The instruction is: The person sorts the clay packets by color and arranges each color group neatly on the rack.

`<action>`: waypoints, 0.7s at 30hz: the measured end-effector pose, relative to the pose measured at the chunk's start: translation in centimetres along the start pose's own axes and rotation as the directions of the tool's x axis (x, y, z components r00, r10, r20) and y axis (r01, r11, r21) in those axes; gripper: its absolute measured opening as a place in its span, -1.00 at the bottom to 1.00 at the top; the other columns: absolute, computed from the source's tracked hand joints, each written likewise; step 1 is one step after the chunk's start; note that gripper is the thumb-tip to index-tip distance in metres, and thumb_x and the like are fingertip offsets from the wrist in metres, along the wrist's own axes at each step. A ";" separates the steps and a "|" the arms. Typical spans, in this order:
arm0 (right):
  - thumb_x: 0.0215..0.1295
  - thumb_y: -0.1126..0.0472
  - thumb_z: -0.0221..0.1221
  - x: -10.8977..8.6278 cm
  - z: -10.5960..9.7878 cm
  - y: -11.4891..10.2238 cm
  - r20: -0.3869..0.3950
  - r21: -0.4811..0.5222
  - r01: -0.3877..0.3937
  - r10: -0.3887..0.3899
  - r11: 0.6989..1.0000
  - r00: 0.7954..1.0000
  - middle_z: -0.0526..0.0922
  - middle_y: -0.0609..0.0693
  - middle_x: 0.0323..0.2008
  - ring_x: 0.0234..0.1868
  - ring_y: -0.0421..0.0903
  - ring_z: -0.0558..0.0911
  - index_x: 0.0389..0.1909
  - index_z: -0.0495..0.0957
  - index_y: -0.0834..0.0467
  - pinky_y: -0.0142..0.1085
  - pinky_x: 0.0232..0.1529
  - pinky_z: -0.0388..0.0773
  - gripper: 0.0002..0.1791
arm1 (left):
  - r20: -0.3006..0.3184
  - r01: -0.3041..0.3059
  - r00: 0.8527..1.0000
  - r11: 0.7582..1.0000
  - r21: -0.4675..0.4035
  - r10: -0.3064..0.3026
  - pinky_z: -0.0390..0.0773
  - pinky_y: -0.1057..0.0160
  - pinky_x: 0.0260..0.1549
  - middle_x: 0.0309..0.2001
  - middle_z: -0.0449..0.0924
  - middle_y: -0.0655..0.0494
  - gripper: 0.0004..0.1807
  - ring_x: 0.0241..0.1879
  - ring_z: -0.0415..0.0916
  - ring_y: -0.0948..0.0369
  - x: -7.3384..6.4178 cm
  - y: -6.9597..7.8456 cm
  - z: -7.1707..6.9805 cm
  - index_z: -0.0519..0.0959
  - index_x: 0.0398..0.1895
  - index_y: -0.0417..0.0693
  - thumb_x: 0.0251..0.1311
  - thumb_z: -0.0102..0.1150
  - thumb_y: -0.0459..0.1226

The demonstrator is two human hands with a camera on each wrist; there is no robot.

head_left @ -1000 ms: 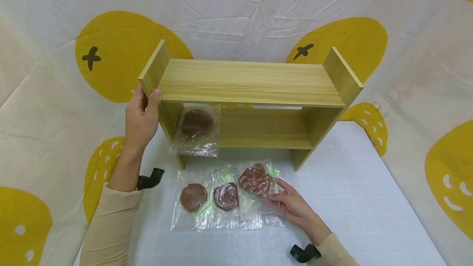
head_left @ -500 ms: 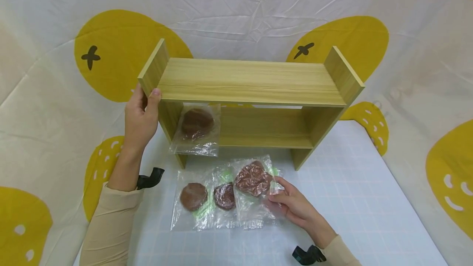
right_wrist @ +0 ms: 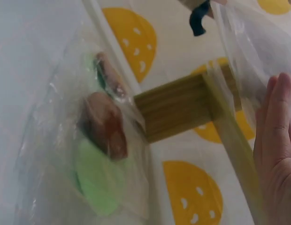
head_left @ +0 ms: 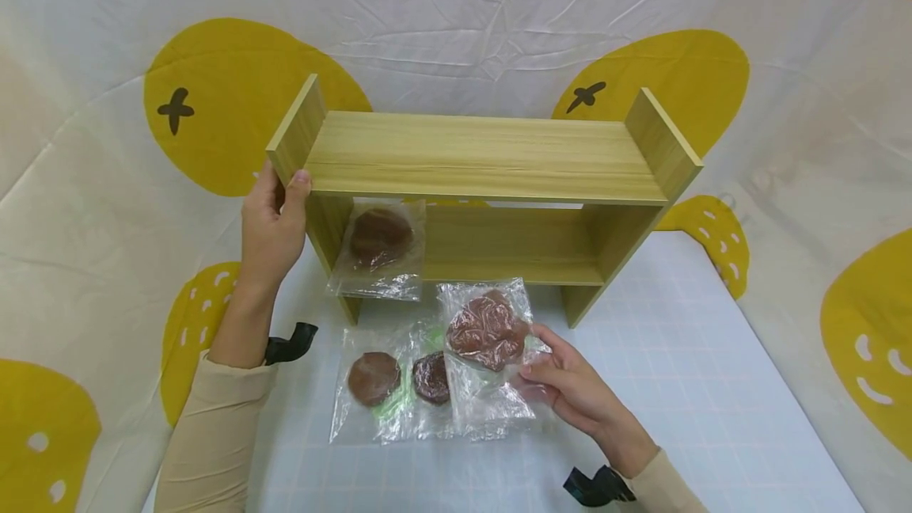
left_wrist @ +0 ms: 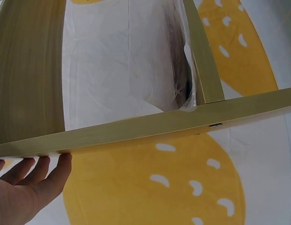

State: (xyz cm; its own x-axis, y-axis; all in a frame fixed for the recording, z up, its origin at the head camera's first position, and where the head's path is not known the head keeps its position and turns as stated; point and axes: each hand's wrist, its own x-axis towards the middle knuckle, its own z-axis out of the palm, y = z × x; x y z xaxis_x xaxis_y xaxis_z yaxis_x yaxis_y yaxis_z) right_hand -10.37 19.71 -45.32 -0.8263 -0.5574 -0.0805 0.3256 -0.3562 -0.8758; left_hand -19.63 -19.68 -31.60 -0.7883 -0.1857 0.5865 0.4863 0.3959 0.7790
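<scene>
My left hand (head_left: 274,224) grips the left side panel of a two-tier wooden shelf (head_left: 484,157), thumb at the front. In the left wrist view, its fingertips (left_wrist: 61,168) touch the panel's outer face. My right hand (head_left: 584,394) pinches the right edge of a clear plastic bag (head_left: 492,402) holding a flat brown lump (head_left: 488,331). This bag is raised before the shelf and partly covers a second bagged brown piece (head_left: 431,378). Left of that lies a bagged round brown disc (head_left: 374,379). Another bagged brown disc (head_left: 381,237) is on the lower board, its bag overhanging the front edge.
A pale checked cloth (head_left: 698,386) covers the table. Light green shapes (right_wrist: 101,176) show under the bags on the table. A white curtain with yellow figures (head_left: 256,101) hangs behind. The shelf's right side panel (head_left: 663,149) stands at the right.
My right hand has lifted its bagged lump off the table and shifted it slightly left and toward the shelf, covering more of the middle piece. My left hand stays in place.
</scene>
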 end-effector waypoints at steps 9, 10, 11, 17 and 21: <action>0.41 0.54 0.00 3.1 2.1 -0.2 -0.061 0.055 0.038 -0.034 0.998 0.998 0.67 -0.04 -0.36 -0.22 -0.15 0.67 0.57 -0.21 0.26 -0.25 -0.03 0.59 -0.17 | -0.005 0.003 1.000 1.000 0.001 -0.003 0.52 0.15 0.05 0.10 0.55 -0.05 -0.59 0.02 0.48 0.17 0.0 0.0 0.1 0.47 0.31 -0.04 0.49 0.01 -0.14; 0.40 0.54 0.00 3.6 2.4 -0.2 -0.080 0.063 0.040 -0.035 0.997 0.996 0.68 -0.03 -0.34 -0.22 -0.15 0.67 0.57 -0.18 0.25 -0.26 -0.03 0.58 -0.17 | -0.007 0.002 1.000 1.000 0.001 -0.002 0.51 0.16 0.05 0.10 0.55 -0.05 -0.59 0.02 0.48 0.17 0.0 0.0 0.1 0.47 0.31 -0.05 0.49 0.01 -0.14; 0.40 0.54 0.01 4.0 2.7 -0.3 -0.099 0.073 0.043 -0.035 0.996 0.994 0.68 -0.01 -0.31 -0.22 -0.15 0.67 0.57 -0.16 0.23 -0.27 -0.02 0.58 -0.17 | -0.008 0.000 1.000 1.000 0.001 0.000 0.51 0.17 0.05 0.10 0.55 -0.05 -0.60 0.02 0.48 0.17 0.0 0.0 0.1 0.47 0.30 -0.06 0.49 0.01 -0.14; 0.38 0.57 0.01 6.7 4.3 -0.4 -0.145 0.129 0.082 -0.063 0.988 0.987 0.70 0.10 -0.09 -0.04 -0.07 0.68 0.55 -0.01 0.19 -0.23 0.06 0.54 -0.22 | -0.011 -0.006 1.000 1.000 -0.011 0.006 0.50 0.24 0.00 0.08 0.55 -0.04 -0.60 0.00 0.48 0.18 0.1 -0.2 0.1 0.48 0.29 -0.07 0.49 0.02 -0.15; 0.38 0.56 0.02 8.1 5.3 -0.6 -0.171 0.134 0.110 -0.086 0.985 0.981 0.62 0.18 0.10 0.04 0.00 0.66 0.53 0.09 0.15 -0.18 0.06 0.54 -0.26 | -0.017 -0.011 1.000 1.000 -0.019 0.011 0.48 0.27 -0.05 0.06 0.56 -0.02 -0.61 0.00 0.49 0.18 0.1 -0.3 0.1 0.49 0.28 -0.08 0.48 0.03 -0.16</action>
State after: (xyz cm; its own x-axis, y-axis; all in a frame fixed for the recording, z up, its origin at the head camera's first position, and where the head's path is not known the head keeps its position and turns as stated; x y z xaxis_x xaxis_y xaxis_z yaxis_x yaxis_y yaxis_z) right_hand -14.86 11.41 -42.88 -0.9177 -0.3880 -0.0853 0.2917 -0.5125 -0.8076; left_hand -19.87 -19.72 -31.77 -0.7766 -0.1964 0.5986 0.5020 0.3810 0.7764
